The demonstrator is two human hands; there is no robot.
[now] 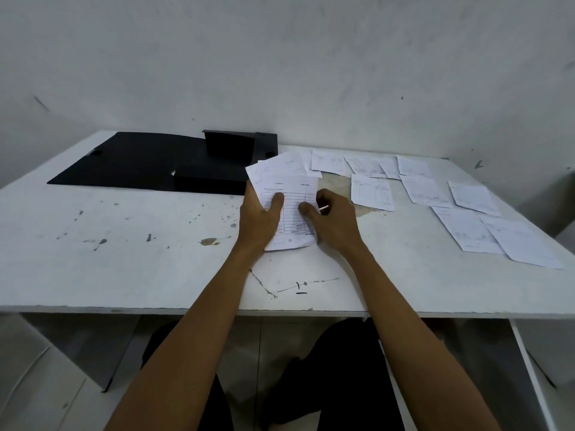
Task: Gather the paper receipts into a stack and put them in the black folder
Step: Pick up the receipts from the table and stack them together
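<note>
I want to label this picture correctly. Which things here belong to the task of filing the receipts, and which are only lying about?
Belong to the job:
- stack of receipts, held by left hand and right hand
- loose receipts spread on the right
- black folder, lying open

Just there:
- white table, stained
- small white stick at the right hand

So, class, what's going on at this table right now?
A person holds a loose stack of receipts in both hands, the left hand and the right hand. More loose receipts lie spread over the right side of the white table. The black folder lies open at the back left, with no paper visible in it.
</note>
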